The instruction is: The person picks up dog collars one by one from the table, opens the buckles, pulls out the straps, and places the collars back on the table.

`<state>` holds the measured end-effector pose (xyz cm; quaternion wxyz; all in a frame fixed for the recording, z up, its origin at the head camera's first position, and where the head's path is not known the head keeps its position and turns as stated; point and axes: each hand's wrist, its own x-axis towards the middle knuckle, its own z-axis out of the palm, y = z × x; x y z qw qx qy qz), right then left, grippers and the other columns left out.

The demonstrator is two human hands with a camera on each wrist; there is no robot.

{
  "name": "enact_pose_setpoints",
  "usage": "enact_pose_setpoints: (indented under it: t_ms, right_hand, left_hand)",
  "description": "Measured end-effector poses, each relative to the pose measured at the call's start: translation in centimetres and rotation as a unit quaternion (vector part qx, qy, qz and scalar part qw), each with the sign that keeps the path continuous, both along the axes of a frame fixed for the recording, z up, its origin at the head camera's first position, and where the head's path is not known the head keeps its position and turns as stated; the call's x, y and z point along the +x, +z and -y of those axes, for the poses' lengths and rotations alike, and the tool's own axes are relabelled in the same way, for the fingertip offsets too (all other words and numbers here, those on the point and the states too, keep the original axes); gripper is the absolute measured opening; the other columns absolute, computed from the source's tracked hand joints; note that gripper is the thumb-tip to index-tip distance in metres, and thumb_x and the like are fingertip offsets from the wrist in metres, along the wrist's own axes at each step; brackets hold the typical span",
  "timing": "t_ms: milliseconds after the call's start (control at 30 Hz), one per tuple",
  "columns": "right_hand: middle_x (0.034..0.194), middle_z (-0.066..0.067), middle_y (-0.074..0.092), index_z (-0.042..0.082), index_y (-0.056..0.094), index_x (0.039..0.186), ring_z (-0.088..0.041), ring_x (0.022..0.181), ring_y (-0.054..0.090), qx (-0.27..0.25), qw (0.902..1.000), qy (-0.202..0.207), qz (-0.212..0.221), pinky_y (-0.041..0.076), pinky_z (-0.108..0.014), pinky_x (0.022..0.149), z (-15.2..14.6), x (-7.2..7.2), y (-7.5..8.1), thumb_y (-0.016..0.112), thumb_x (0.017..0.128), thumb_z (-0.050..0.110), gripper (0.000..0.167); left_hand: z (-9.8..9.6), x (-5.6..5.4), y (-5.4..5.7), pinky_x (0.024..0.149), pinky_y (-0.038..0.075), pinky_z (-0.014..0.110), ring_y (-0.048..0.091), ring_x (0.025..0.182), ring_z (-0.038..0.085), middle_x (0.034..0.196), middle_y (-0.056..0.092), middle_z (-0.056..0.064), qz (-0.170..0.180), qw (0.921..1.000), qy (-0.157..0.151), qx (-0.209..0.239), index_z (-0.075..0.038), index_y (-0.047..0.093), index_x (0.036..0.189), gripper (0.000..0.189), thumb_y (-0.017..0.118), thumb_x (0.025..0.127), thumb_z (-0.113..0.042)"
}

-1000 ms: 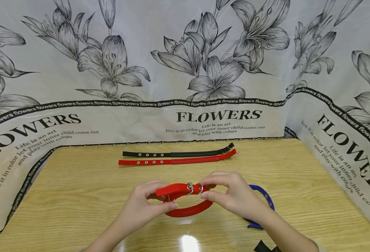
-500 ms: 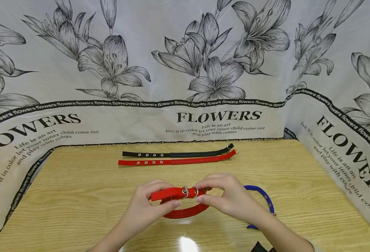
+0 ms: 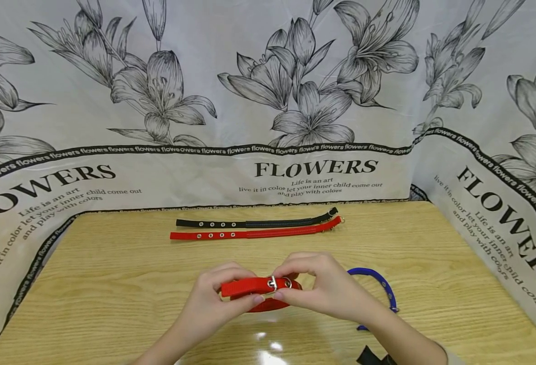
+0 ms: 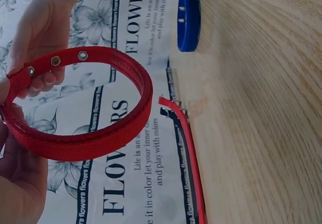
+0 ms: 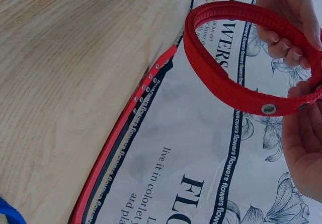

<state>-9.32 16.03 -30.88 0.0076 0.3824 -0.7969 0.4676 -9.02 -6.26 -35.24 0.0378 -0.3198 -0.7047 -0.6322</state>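
A red pet collar [image 3: 242,287], fastened into a loop, is held above the table between both hands. My left hand [image 3: 218,294] pinches the strap to the left of the silver buckle [image 3: 272,283], its thumb along the lower edge. With thumb and fingers, my right hand [image 3: 324,289] pinches the band just right of the buckle, close to a metal ring [image 3: 288,283]. In the left wrist view the collar [image 4: 95,146] shows as a wide loop with metal eyelets. Fingers partly hide the buckle in both wrist views.
Behind the hands, a black collar [image 3: 277,223] and another red collar [image 3: 281,232] lie straight, side by side, on the wooden table [image 3: 113,274]. A looped blue collar [image 3: 383,286] lies right, partly behind the right forearm. A black piece [image 3: 372,357] shows at the front edge.
My right hand has shifted left, its thumb now at the buckle. The held collar has tilted, so its loop looks narrower from the head view. Both hands keep their hold.
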Motion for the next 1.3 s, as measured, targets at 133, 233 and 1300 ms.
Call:
enact_pose_setpoints:
  t_ms: [133, 233, 1300]
  right_hand:
    - [0.09, 0.005, 0.067, 0.013, 0.071, 0.097, -0.009, 0.075, 0.057, -0.014, 0.9998, 0.003, -0.016, 0.047, -0.022, 0.052, -0.1, 0.0, 0.0, 0.071, 0.083, 0.012, 0.014]
    - [0.089, 0.005, 0.067, 0.012, 0.071, 0.096, -0.01, 0.075, 0.057, -0.021, 0.9996, -0.002, -0.02, 0.047, -0.023, 0.051, -0.2, 0.0, 0.1, 0.072, 0.082, 0.011, 0.014]
    - [0.086, 0.006, 0.066, 0.012, 0.074, 0.092, -0.012, 0.076, 0.059, -0.028, 0.9995, -0.009, -0.005, 0.051, -0.027, 0.06, -0.8, 0.3, 0.2, 0.075, 0.079, 0.011, 0.014]
  left_hand:
    - [0.1, 0.1, 0.0, 0.064, 0.052, 0.029, 0.059, 0.08, 0.017, 0.092, 0.065, -0.002, 0.016, 0.9998, 0.001, -0.014, -0.015, 0.07, 0.096, 0.018, 0.076, 0.079, -0.016]
    - [0.3, 0.0, 0.0, 0.072, 0.052, 0.03, 0.06, 0.086, 0.016, 0.096, 0.065, -0.005, 0.021, 0.9991, 0.009, -0.036, -0.016, 0.069, 0.101, 0.025, 0.077, 0.078, -0.019]
    - [1.2, -0.3, -0.6, 0.077, 0.051, 0.031, 0.059, 0.09, 0.016, 0.098, 0.065, -0.002, -0.011, 0.9983, -0.048, -0.03, -0.014, 0.069, 0.105, 0.026, 0.074, 0.08, -0.011]
